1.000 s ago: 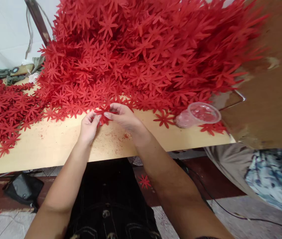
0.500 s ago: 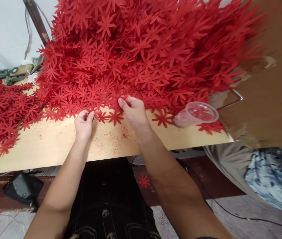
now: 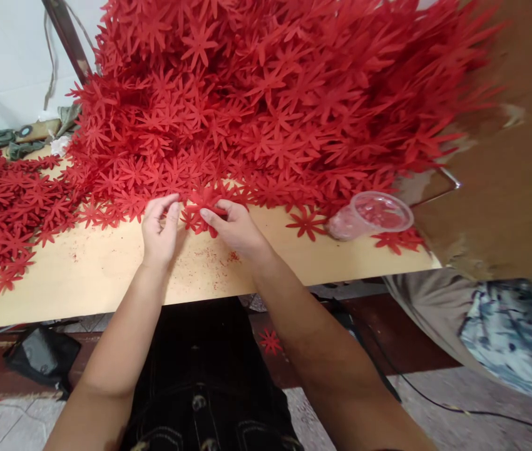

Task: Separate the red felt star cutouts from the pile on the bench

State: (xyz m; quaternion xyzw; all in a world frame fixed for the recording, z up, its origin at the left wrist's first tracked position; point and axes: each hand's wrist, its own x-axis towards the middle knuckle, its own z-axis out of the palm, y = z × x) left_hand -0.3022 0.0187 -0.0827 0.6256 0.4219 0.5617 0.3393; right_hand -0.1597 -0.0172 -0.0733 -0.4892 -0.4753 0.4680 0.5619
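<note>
My right hand [image 3: 234,229] pinches a red fabric flower [image 3: 204,202] with long narrow petals between thumb and fingers, just above the table. To its left, my left hand [image 3: 159,227] is open, its thumb and fingers parted and pointing at that flower; nothing shows between them. Another red flower lies partly under the held one. Right behind both hands rises a tall heap of the same red flowers [image 3: 228,113]. A single loose flower [image 3: 306,223] lies to the right of my right hand.
A clear plastic cup [image 3: 373,216] with red contents lies tipped on the table [image 3: 120,269]. Brown cardboard [image 3: 519,188] stands at the right. A smaller flower pile [image 3: 17,200] is at the left. Patterned cloth [image 3: 519,338] shows at the lower right; a black bag [image 3: 43,357] sits below.
My right hand has moved left and toward me, bringing a flower from the heap's edge close to my left hand. The left fingers have parted.
</note>
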